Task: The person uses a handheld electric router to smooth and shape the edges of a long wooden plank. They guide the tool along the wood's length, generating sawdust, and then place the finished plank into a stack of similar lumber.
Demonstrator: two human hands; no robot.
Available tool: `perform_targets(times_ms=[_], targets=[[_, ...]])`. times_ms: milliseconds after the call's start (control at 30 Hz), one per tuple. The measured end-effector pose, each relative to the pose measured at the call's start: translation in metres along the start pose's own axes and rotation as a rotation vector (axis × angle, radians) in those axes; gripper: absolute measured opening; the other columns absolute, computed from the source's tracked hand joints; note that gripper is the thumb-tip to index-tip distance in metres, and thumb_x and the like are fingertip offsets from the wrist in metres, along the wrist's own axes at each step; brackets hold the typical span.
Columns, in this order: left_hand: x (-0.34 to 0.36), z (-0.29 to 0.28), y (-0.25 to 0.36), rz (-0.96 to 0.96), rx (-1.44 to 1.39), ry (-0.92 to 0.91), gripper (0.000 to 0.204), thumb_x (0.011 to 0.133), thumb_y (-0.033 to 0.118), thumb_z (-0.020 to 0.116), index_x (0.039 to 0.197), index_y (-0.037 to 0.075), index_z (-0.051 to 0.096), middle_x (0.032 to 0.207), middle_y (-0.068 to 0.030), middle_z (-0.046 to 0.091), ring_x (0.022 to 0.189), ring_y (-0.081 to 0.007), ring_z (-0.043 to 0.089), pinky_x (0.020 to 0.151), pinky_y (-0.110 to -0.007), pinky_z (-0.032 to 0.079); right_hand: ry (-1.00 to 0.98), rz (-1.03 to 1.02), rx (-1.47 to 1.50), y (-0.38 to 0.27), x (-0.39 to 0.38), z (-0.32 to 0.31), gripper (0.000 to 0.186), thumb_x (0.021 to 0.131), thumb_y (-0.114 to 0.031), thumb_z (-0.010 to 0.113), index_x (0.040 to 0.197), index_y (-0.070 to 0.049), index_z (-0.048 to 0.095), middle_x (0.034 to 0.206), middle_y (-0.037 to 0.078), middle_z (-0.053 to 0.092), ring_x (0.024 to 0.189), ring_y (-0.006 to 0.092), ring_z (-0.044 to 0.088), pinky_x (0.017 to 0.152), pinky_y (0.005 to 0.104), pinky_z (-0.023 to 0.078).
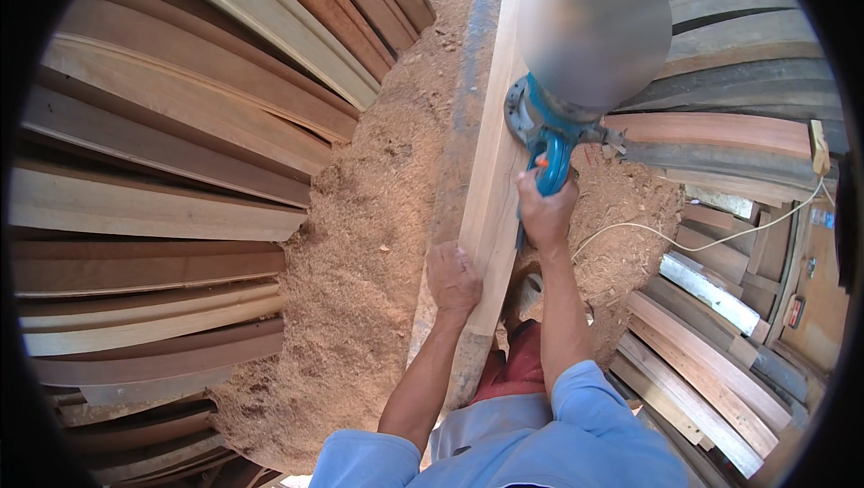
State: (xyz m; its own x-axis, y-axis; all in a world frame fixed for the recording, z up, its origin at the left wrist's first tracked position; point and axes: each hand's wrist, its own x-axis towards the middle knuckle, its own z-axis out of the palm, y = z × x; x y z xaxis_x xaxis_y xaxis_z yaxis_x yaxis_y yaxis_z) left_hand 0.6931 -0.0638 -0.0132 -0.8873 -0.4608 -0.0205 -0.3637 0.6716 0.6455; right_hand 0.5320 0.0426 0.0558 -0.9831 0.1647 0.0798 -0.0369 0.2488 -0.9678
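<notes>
A long pale board (494,173) lies lengthwise on a paint-stained beam (448,196). My right hand (546,210) is closed round the rear handle of a teal power tool (556,155) with an orange switch, which sits at the board's right side. A grey blurred disc hides the tool's far part. Lower down, my left hand (454,276) grips the board at its left edge with curled fingers, nearer to my body than the tool is.
Stacked planks (153,182) line the left; more timber (738,56) is piled on the right. Deep sawdust (351,272) covers the ground beside the beam. A pale cord (684,245) loops to the right, near a wooden panel (814,285) at the edge.
</notes>
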Motion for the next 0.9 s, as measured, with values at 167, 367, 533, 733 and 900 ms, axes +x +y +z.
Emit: perform_targets(times_ms=[167, 367, 533, 733, 900], targets=[[0.001, 0.003, -0.002, -0.013, 0.031, -0.015, 0.014, 0.095, 0.015, 0.052, 0.102, 0.004, 0.056, 0.097, -0.0192, 0.055, 0.093, -0.0400, 0.055, 0.081, -0.053, 0.044, -0.004, 0.006, 0.004, 0.027, 0.096, 0.015, 0.032, 0.080, -0.012, 0.075, 0.106, 0.002, 0.063, 0.084, 0.005, 0.063, 0.073, 0.0153, 0.062, 0.067, 0.0339, 0.052], [0.002, 0.002, 0.005, -0.045, 0.075, -0.062, 0.016, 0.096, 0.018, 0.052, 0.104, 0.005, 0.056, 0.098, -0.0189, 0.056, 0.094, -0.0400, 0.055, 0.080, -0.053, 0.044, -0.002, -0.078, 0.112, 0.029, 0.185, 0.028, 0.026, 0.083, -0.003, 0.072, 0.106, -0.005, 0.061, 0.076, 0.000, 0.060, 0.057, 0.0094, 0.056, 0.052, 0.0279, 0.048], [0.005, 0.002, 0.002, -0.065, 0.098, -0.072, 0.016, 0.096, 0.018, 0.051, 0.103, 0.004, 0.055, 0.099, -0.0203, 0.055, 0.095, -0.0406, 0.055, 0.081, -0.053, 0.044, -0.022, -0.039, 0.107, 0.030, 0.176, 0.025, 0.037, 0.078, -0.007, 0.075, 0.112, 0.001, 0.064, 0.096, 0.007, 0.067, 0.077, 0.0148, 0.064, 0.069, 0.0304, 0.052], [0.008, 0.000, 0.009, -0.078, 0.092, -0.061, 0.018, 0.098, 0.020, 0.048, 0.100, 0.003, 0.053, 0.100, -0.0217, 0.055, 0.095, -0.0415, 0.055, 0.083, -0.054, 0.045, -0.071, 0.010, -0.085, 0.016, 0.076, -0.006, 0.038, 0.079, -0.014, 0.074, 0.112, 0.002, 0.065, 0.102, 0.015, 0.070, 0.093, 0.0219, 0.067, 0.085, 0.0361, 0.053], [0.009, -0.002, 0.004, -0.090, 0.063, -0.067, 0.019, 0.100, 0.021, 0.046, 0.098, 0.003, 0.053, 0.099, -0.0218, 0.055, 0.095, -0.0416, 0.055, 0.083, -0.054, 0.044, -0.182, 0.125, -0.071, -0.024, -0.068, -0.041, 0.028, 0.086, -0.020, 0.072, 0.103, -0.001, 0.059, 0.084, 0.011, 0.064, 0.075, 0.0213, 0.064, 0.071, 0.0386, 0.053]])
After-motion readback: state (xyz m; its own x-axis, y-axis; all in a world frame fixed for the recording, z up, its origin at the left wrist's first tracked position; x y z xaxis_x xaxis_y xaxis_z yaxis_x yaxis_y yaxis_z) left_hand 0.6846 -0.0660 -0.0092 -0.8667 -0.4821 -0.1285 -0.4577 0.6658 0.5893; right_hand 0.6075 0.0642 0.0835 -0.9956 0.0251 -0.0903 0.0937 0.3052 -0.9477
